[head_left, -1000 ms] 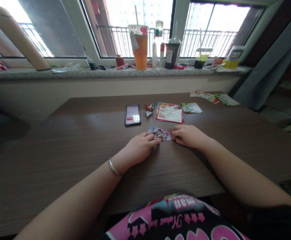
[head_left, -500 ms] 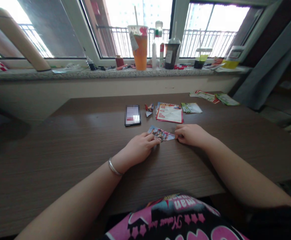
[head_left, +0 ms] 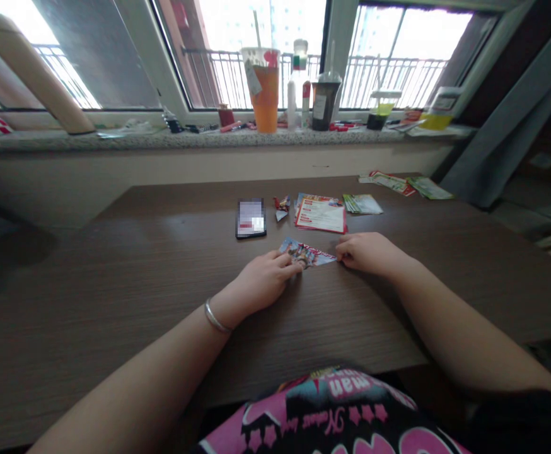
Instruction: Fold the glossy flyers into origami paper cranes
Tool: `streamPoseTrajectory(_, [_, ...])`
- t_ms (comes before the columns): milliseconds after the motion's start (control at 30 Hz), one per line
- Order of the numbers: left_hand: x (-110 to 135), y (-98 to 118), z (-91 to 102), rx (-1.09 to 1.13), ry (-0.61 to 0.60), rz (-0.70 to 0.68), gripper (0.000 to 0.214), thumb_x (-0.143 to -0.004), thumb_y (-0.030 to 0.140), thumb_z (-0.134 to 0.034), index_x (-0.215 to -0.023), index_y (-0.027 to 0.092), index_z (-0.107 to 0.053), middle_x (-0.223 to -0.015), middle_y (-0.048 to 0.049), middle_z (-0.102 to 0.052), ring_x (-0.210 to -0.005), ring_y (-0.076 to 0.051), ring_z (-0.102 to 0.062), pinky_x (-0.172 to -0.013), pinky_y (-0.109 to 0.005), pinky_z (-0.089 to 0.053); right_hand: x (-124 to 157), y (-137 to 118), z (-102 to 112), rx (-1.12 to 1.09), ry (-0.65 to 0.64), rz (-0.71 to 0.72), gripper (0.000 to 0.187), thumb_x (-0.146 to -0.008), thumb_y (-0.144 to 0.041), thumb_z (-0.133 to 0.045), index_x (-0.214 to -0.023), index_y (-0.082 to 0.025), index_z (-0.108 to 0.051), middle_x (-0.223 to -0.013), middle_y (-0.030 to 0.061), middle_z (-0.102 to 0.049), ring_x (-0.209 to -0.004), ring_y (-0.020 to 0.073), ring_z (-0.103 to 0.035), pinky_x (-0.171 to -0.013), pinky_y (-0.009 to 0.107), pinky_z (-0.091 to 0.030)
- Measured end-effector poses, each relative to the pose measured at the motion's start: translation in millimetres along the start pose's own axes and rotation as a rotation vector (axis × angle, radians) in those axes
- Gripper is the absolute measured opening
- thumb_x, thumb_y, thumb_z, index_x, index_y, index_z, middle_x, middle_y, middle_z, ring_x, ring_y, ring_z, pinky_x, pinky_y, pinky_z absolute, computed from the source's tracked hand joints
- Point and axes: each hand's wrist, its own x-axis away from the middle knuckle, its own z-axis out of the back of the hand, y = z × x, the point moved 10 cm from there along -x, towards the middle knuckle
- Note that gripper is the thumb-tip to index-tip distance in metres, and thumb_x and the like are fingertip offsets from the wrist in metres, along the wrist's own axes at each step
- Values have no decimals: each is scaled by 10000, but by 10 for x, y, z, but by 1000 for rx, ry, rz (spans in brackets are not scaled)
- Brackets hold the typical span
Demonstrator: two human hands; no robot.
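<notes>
A small colourful printed paper [head_left: 309,255] lies flat on the dark wooden table [head_left: 115,284] in front of me. My left hand [head_left: 263,280], with a silver bangle at the wrist, presses its fingertips on the paper's left end. My right hand [head_left: 367,253] has its fingers curled and pinches the paper's right end. Both hands rest on the tabletop.
Behind the paper lie a phone [head_left: 251,219], a crumpled wrapper [head_left: 282,205], a red-and-white leaflet stack [head_left: 321,214] and green leaflets [head_left: 362,203]. More leaflets [head_left: 401,183] sit at the far right. Drink cups [head_left: 265,88] and bottles [head_left: 297,82] line the windowsill.
My right hand has slid rightward along the paper, showing more of its right part. My left hand has stayed in place.
</notes>
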Motion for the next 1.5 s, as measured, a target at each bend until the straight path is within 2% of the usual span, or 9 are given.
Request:
streamPoseTrajectory(333, [5,2,8,4,6,-4,397,-882,133,-470,-1259,227,-551,-1100,-77,-601,-1001,-225,-536,-891,-363,-478,15,99,-8,-6,-9,-3,181,-800,-207,-534,-813,-267,-704,-974,-11,-714,-867,167,-642,-612,235,-379])
streamPoseTrajectory(467, [4,7,15,13,-4,-3,401,-879,133,-470,-1262,218,-550,-1102,-79,-604,-1023,-233,-531,-892,-368,-482,26,200,-12,71,-11,-102,182,-812,-209,-519,-806,-226,-700,-978,44,-711,-841,195,-648,-600,253,-401])
streamPoseTrajectory(567, [6,5,20,18,-3,3,415,-871,127,-477,-1269,222,-545,-1108,-76,-603,-1032,-233,-531,-892,-366,-484,16,223,26,69,43,-157,218,-852,-217,-484,-859,-197,-700,-979,81,-708,-839,205,-649,-622,268,-430])
streamPoseTrajectory(633, [7,8,27,11,-1,4,426,-866,127,-486,-1276,227,-541,-1109,-72,-603,-1022,-233,-536,-890,-367,-483,-4,124,71,0,117,-101,231,-879,-225,-474,-909,-195,-701,-984,79,-707,-899,202,-641,-710,275,-458])
streamPoseTrajectory(733, [6,17,44,-12,3,0,426,-863,122,-490,-1271,229,-547,-1106,-69,-606,-1002,-235,-544,-884,-372,-483,-16,-191,137,-149,232,130,249,-909,-247,-474,-994,-193,-701,-1051,75,-699,-993,192,-617,-888,308,-456])
streamPoseTrajectory(833, [3,31,58,-19,15,-12,416,-872,126,-481,-1270,227,-550,-1121,-70,-605,-1004,-230,-549,-902,-372,-474,-5,-481,120,-235,263,327,280,-907,-221,-483,-1104,-190,-679,-1110,72,-690,-1044,192,-593,-955,343,-448])
streamPoseTrajectory(900, [1,35,56,-18,26,-17,421,-878,135,-484,-1285,228,-539,-1144,-72,-601,-1028,-230,-547,-925,-376,-464,-11,-591,82,-260,252,387,302,-906,-202,-481,-1145,-199,-665,-1140,67,-684,-1061,194,-581,-960,363,-454])
streamPoseTrajectory(1267, [-42,-10,44,-8,61,37,359,-942,222,-446,-1288,255,-533,-1182,-68,-606,-1101,-232,-548,-1017,-448,-379,-60,-674,68,-78,273,311,329,-933,-223,-439,-1172,-231,-664,-1178,73,-663,-983,220,-596,-878,373,-487])
streamPoseTrajectory(1500, [-25,3,93,-36,58,52,357,-935,222,-464,-1282,272,-535,-1208,-63,-615,-1139,-243,-542,-1058,-500,-323,-67,-679,61,-69,258,281,319,-935,-249,-445,-1165,-229,-665,-1184,79,-656,-993,220,-594,-872,356,-480])
